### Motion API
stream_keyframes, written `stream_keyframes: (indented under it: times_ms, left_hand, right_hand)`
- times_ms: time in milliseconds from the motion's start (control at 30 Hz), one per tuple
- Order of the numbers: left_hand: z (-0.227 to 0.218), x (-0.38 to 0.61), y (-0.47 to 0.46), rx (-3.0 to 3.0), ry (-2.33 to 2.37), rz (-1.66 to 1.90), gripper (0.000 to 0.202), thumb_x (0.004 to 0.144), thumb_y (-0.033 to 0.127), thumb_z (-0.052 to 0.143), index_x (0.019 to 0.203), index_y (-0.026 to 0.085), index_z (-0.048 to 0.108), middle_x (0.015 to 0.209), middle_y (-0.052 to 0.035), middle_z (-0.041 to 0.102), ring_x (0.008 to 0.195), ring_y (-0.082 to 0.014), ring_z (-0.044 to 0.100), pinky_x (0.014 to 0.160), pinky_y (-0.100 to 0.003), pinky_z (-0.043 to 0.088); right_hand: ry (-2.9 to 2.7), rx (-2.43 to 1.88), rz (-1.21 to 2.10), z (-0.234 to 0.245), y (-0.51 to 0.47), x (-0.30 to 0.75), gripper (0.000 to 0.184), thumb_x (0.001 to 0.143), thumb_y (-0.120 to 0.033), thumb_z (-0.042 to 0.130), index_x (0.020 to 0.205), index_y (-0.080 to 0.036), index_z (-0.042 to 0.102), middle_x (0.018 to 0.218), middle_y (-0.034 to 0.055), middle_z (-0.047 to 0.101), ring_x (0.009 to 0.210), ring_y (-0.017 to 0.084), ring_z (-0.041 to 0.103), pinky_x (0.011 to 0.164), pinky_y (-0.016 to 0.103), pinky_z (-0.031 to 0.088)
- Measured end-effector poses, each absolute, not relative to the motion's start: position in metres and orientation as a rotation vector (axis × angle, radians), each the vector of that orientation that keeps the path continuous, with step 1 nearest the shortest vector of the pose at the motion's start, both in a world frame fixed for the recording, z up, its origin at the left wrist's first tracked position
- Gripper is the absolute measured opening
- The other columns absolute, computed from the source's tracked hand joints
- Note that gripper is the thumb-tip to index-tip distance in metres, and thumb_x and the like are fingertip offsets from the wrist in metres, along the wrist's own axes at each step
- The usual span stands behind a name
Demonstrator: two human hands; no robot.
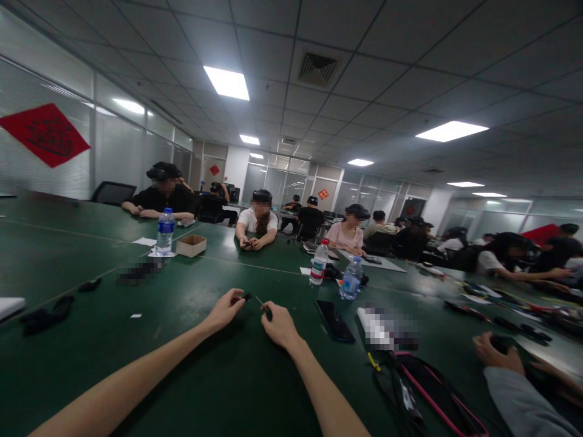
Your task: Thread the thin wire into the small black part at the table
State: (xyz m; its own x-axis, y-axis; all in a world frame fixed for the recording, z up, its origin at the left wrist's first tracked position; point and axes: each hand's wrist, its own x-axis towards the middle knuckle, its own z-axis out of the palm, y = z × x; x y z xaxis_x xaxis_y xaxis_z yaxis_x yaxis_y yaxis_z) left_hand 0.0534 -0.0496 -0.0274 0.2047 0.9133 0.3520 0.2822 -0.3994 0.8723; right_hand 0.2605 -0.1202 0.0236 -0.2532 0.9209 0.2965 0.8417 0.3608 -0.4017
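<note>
Over the green tabletop [204, 364], my left hand [226, 308] pinches a small black piece [247, 297] between thumb and fingers; its exact kind is too small to make out. Just to the right, my right hand [277, 323] is closed round the dark handle of a thin screwdriver [259, 300]. Its slim metal shaft points up and left toward the black piece, with a small gap between them. The palm side of my right hand hides most of the handle.
Right of my hands lie a black phone [336, 321], cables [401, 388] and a pink-edged black pouch [439, 388]. Bottles [319, 264] and a small cardboard box [191, 246] stand farther back. A co-worker's grey sleeve [519, 394] reaches in at right; other people sit around the table.
</note>
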Motion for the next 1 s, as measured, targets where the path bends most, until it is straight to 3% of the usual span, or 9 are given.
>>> stream_keyframes:
  times_ms: [167, 333, 700, 1000]
  left_hand:
    - [-0.022, 0.053, -0.056, 1.531, 0.906, 1.258, 0.051, 0.082, 0.033, 0.055, 0.128, 0.016, 0.042, 0.105, -0.0104, 0.06, 0.085, -0.0169, 0.064, 0.078, -0.032, 0.051]
    - [-0.019, 0.056, -0.059, 1.308, 0.705, 1.299, 0.043, 0.079, 0.032, 0.065, 0.116, 0.015, 0.051, 0.105, -0.011, 0.061, 0.085, -0.0172, 0.066, 0.081, -0.033, 0.052]
    - [-0.025, 0.055, -0.051, 1.119, 0.674, 1.232, 0.036, 0.082, 0.036, 0.063, 0.11, 0.015, 0.055, 0.109, -0.0125, 0.063, 0.088, -0.0175, 0.067, 0.08, -0.032, 0.055]
    - [-0.029, 0.053, -0.057, 1.156, 0.756, 1.248, 0.046, 0.068, 0.043, 0.074, 0.097, 0.013, 0.057, 0.095, -0.0092, 0.067, 0.083, -0.019, 0.068, 0.076, -0.031, 0.056]
  right_hand:
    - [-2.178, -1.414, 0.255, 0.028, -0.122, 0.26, 0.031, 0.086, -0.023, 0.047, 0.115, -0.02, 0.057, 0.111, 0.0065, 0.062, 0.101, 0.019, 0.059, 0.088, 0.028, 0.044]
    - [-2.253, -1.278, 0.2, 0.031, -0.125, 0.256, 0.034, 0.091, -0.026, 0.041, 0.122, -0.02, 0.054, 0.116, 0.0072, 0.061, 0.107, 0.019, 0.056, 0.093, 0.029, 0.04]
    - [-2.317, -1.368, 0.165, 0.035, -0.132, 0.25, 0.034, 0.092, -0.034, 0.039, 0.121, -0.025, 0.054, 0.111, 0.0057, 0.063, 0.099, 0.019, 0.059, 0.083, 0.028, 0.044]
    - [-2.39, -1.382, 0.039, 0.031, -0.138, 0.253, 0.035, 0.092, -0.036, 0.038, 0.122, -0.027, 0.052, 0.11, 0.0033, 0.063, 0.097, 0.017, 0.059, 0.083, 0.026, 0.044]
